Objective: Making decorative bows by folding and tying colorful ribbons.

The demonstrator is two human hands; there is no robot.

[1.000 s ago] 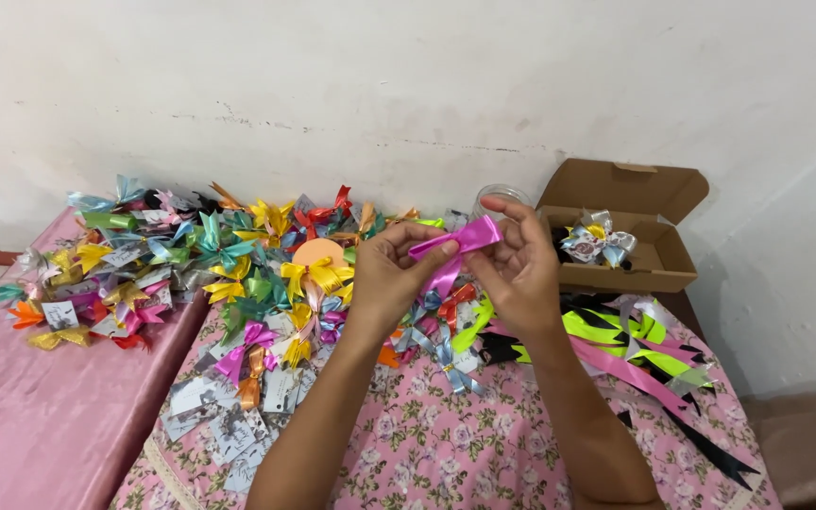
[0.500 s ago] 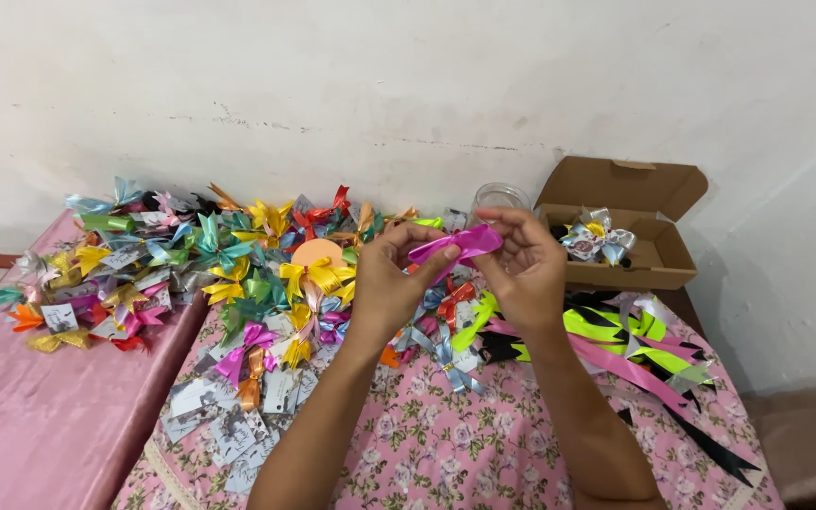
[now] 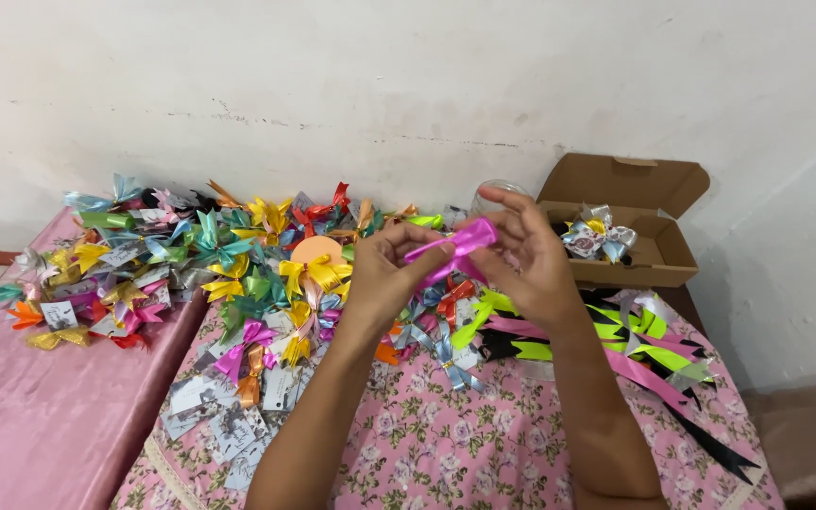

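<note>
Near edge of the worktop (image 3: 446, 453), floral pink cloth, is bare between the forearms; elbows are cut off by the bottom of the frame. Left hand (image 3: 384, 274) pinches one end of a magenta ribbon strip (image 3: 452, 247), held in the air above the pile. Right hand (image 3: 526, 255) holds the other end, fingers partly spread, and its palm hides that end. Loose ribbon strips (image 3: 616, 335) lie right of the hands, a heap of finished bows (image 3: 238, 264) left. An open cardboard box (image 3: 658, 250) sits against the wall (image 3: 408, 85), holding a silver bow (image 3: 597, 236). A glass item behind the right hand is hard to make out.
</note>
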